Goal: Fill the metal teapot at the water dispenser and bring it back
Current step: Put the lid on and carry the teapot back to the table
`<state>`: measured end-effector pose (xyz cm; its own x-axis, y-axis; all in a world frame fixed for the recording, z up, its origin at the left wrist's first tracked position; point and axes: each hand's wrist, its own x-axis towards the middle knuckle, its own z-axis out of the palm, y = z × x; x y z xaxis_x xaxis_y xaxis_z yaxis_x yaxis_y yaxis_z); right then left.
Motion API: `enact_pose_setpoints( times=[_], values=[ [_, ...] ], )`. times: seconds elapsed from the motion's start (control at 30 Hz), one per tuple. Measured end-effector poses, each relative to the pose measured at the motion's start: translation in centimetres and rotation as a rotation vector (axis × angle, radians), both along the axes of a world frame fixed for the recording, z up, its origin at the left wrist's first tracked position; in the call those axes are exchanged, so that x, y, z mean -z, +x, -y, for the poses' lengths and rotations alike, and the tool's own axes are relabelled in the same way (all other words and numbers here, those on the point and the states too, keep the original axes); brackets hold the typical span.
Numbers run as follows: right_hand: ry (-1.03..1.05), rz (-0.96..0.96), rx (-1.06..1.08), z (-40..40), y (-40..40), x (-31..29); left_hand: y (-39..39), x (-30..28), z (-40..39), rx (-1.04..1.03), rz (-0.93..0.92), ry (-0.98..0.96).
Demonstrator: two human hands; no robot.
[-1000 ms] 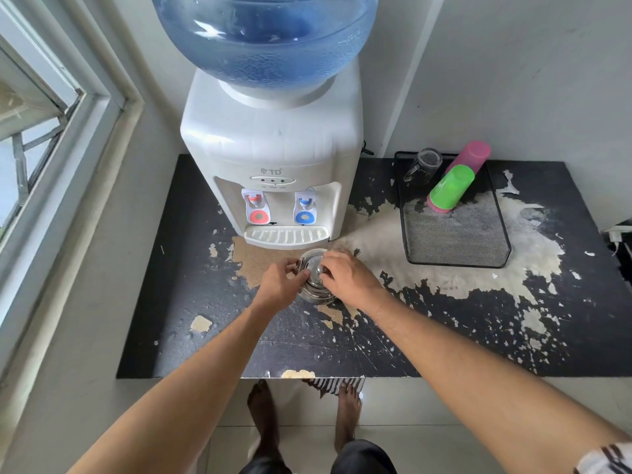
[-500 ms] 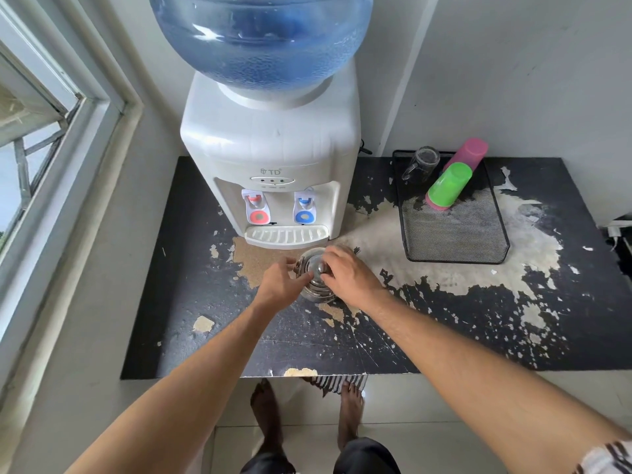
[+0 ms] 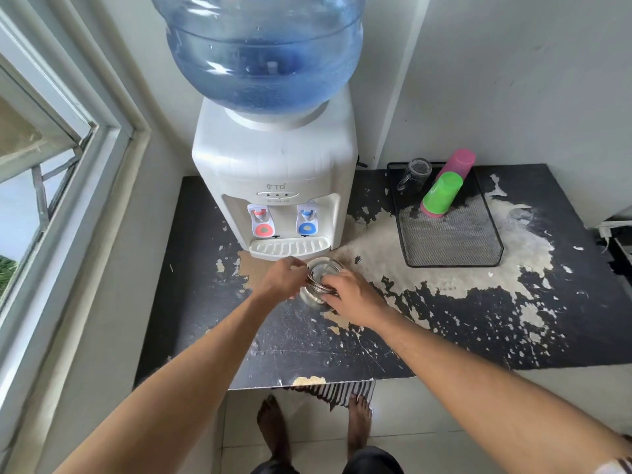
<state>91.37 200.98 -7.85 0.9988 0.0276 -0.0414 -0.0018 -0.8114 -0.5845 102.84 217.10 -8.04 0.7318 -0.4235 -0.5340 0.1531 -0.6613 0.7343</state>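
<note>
So the teapot (image 3: 316, 285) is sitting on the tabletop (image 3: 191, 268), just in front of the dispenser (image 3: 273, 186) drip tray (image 3: 289, 247), a bit right of its middle. Both hands are on it. The left hand (image 3: 278, 278) comes in from the left, fingers (image 3: 297, 265) curled at the rim, pinching what looks like the thin wire handle, though it's too small to be sure. The right hand (image 3: 352, 295) wraps the right side of the pot, fingers clamped round the body near the top. The top of the pot looks shiny and open-ish, but I can't tell for sure if the lid is on.

The dispenser stands toward the back left of the tabletop, with a red tap (image 3: 261, 222) and a blue tap (image 3: 308, 220) and a big blue bottle (image 3: 263, 53) on top. Over at the back right there's a black mesh tray (image 3: 451, 244) with a green cup (image 3: 441, 193) stacked over a pink cup (image 3: 460, 162), both lying tilted, and a glass mug (image 3: 414, 174) beside them. The tabletop's black coating is peeled badly around the middle. Window (image 3: 44, 186) on the left, bare feet (image 3: 273, 425) on the floor tiles below the front edge.
</note>
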Motion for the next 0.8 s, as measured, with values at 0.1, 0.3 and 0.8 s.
enact_pose_setpoints(
  times=[0.1,0.3,0.8],
  values=[
    [0.091,-0.076,0.025,0.7,0.5,-0.7,0.6,-0.7,0.1,0.252,0.264,0.025],
    [0.403,-0.248,0.195,1.5,1.0,-0.1,1.4,-1.5,1.4,0.506,0.273,-0.001],
    [0.521,-0.206,0.455,1.3,1.0,-2.7,0.8,-3.1,3.9,0.411,0.139,-0.145]
  ],
)
